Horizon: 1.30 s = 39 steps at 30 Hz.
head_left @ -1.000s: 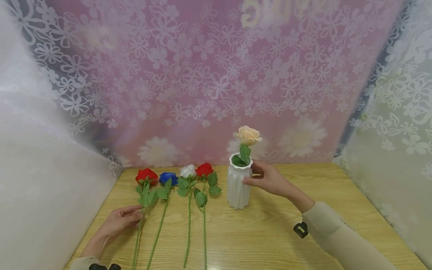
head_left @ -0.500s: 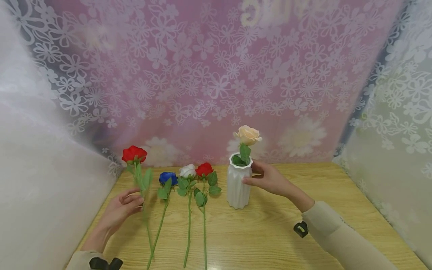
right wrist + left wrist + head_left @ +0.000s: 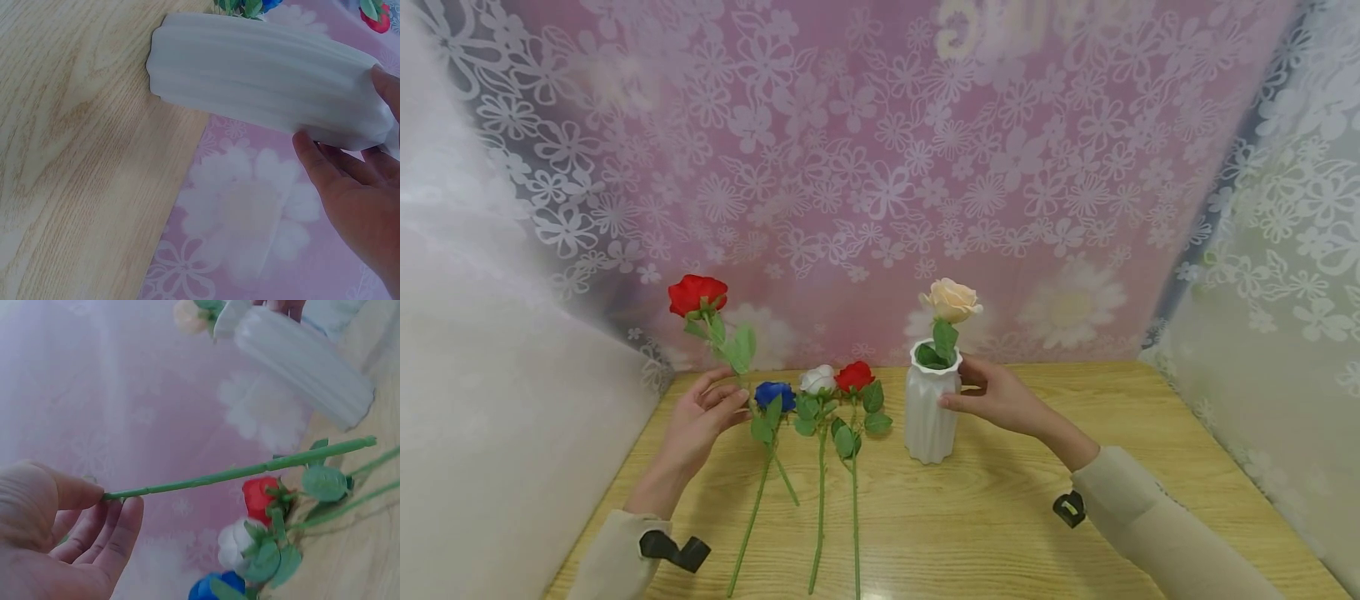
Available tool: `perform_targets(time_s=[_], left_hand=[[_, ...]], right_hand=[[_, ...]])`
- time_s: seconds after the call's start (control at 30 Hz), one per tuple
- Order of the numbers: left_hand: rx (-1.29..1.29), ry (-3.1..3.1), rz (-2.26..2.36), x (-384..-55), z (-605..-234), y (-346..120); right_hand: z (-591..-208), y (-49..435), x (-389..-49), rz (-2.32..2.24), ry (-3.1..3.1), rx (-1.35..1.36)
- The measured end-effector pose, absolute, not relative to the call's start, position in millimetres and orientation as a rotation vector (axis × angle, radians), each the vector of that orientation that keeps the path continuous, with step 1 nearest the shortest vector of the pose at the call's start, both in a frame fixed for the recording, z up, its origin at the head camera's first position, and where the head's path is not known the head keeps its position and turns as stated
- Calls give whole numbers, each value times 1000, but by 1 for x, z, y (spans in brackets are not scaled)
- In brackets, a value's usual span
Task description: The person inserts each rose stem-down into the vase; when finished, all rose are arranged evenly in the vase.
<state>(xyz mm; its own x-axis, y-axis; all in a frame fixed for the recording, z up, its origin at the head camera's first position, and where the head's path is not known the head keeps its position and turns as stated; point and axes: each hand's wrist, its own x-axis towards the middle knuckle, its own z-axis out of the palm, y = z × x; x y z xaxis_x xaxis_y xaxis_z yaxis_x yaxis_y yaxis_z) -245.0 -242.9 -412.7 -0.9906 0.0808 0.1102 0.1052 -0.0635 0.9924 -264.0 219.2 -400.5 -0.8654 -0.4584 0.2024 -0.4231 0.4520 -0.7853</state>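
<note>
My left hand (image 3: 702, 421) pinches a red rose (image 3: 697, 295) aloft | my right hand (image 3: 1003, 402) grips the upright white vase (image 3: 927, 425)

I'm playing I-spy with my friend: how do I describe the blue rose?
Look on the table, left of the vase. Go past the lying red rose and white rose to the blue rose, the only flower there that's blue.
</note>
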Motion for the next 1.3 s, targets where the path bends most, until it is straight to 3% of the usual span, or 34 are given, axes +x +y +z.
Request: perform_targets(time_s=[0.7,1.3], left_hand=[[-289,-1767,-2317,-273,-335,-163],[-390,-1509,-2311,-285,-303,-103]], right_hand=[[-399,219,-263,-1420,2642,-784],[-399,221,-262,-1463,2593,-808]])
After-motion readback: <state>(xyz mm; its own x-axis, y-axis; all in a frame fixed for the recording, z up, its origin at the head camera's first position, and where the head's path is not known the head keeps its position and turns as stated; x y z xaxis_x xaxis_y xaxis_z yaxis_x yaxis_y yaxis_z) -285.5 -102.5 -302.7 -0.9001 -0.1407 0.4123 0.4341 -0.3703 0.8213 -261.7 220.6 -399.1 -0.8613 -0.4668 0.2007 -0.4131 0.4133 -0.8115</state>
